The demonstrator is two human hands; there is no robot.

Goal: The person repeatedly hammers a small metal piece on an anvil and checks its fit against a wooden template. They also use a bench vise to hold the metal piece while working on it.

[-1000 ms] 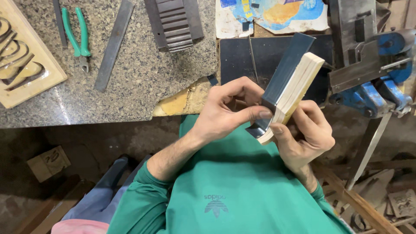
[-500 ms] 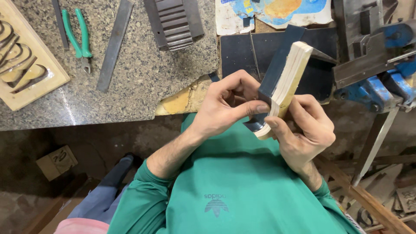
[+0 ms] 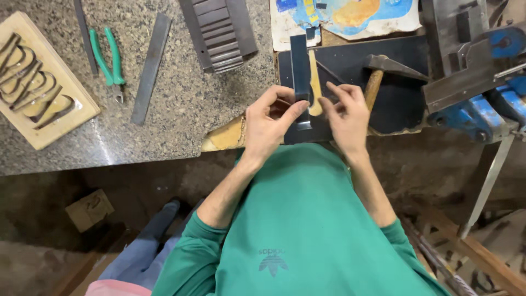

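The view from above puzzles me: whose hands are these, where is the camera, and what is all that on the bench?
The camera sits on a person's head and looks down, so you see their own green-sleeved arms. The left hand and the right hand together hold a dark metal strip with a pale wooden piece behind it, pinched between the fingers. Under them lies a dark plate, with a hammer on it. On the stone bench lie green-handled pliers, a flat file, a ribbed metal block and a wooden board with dark curved shapes. At the right stands a blue vise.
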